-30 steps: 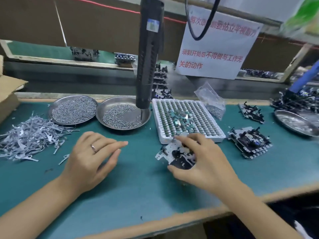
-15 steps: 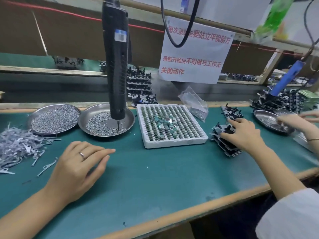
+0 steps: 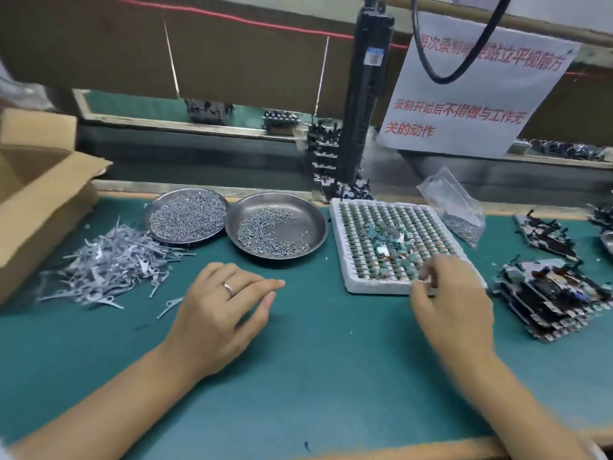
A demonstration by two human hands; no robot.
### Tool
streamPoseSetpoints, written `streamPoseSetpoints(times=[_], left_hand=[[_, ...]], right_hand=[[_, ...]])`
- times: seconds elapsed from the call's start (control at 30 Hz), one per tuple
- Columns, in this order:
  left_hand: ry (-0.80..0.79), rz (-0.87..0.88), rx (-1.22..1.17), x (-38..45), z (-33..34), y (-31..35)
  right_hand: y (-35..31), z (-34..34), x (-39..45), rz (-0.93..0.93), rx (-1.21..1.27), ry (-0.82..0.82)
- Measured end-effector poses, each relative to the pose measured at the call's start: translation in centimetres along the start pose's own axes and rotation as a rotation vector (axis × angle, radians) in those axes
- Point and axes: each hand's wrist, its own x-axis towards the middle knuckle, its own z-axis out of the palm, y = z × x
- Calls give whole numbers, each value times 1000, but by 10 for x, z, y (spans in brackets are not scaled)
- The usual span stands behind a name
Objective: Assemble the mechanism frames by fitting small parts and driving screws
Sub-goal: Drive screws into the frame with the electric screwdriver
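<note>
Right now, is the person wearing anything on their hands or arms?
Only a little. The left hand has a thin silver ring on one finger. The right hand has no ring or glove. Both forearms are bare, with no watch showing.

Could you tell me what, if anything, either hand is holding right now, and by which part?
The left hand rests empty on the mat. The right hand is blurred over the white tray's near edge; any hold cannot be told.

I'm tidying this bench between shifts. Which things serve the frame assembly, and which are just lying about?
For the job: stack of frames; white parts tray; two screw dishes; hanging screwdriver; pile of metal strips.

Lying about: cardboard box; paper notice; plastic bag, contents unclear.
</note>
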Motion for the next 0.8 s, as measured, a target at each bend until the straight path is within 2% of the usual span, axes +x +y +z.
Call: streamPoseSetpoints(times=[0.07, 0.13, 0.2, 0.4, 0.57, 0.63, 0.7, 0.73, 0.8], left_hand=[[-1, 6, -4, 1, 2, 1], [-11, 8, -22, 3, 4, 4], [-39, 25, -37, 6, 8, 8], [-117, 137, -46, 9, 12, 19], [-124, 70, -31, 8, 10, 17], [-140, 43, -22, 7, 10, 16], [-156, 9, -9, 8, 9, 16], [-159, -7, 1, 8, 8, 15], [-150, -33, 26, 11, 5, 11]], right_hand=[[32, -10, -4, 194, 24, -12], [63, -16, -5, 277, -47, -84], [84, -18, -2, 307, -149, -103], [113, -17, 17, 302, -236, -132], [126, -27, 38, 379, -256, -180], [114, -29, 40, 392, -267, -140], [90, -25, 35, 311, -347, 1], [74, -21, 30, 212, -361, 73], [34, -10, 18, -36, -182, 102]])
